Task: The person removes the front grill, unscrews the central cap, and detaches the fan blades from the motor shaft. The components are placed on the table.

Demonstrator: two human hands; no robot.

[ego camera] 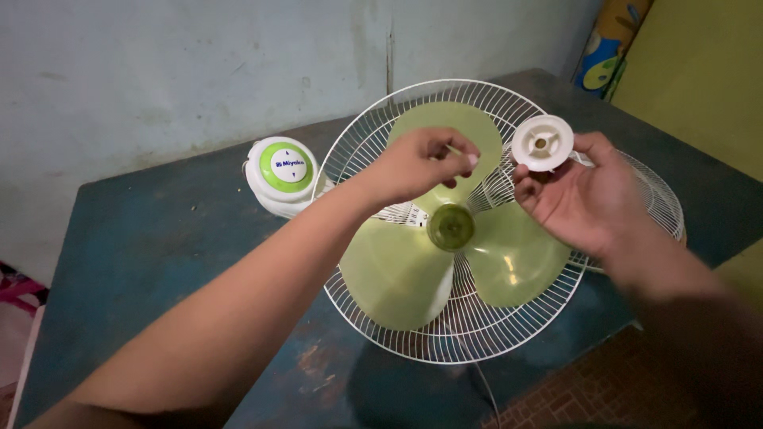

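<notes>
A pale green three-bladed fan blade (397, 270) lies in a white wire fan guard (469, 334) on a dark blue table (159, 238). Its round green hub (451, 226) sits at the centre. My left hand (421, 163) hovers over the upper blade with its fingers pinched on a thin small piece that is hard to make out. My right hand (576, 195) holds a white round plastic cap (542, 143) by its edge, above the right side of the guard.
A white and green fan motor housing (282, 175) stands on the table left of the guard. A second wire guard (660, 199) lies behind my right hand. A grey wall runs along the back. The table's front edge meets a red brick floor (588, 389).
</notes>
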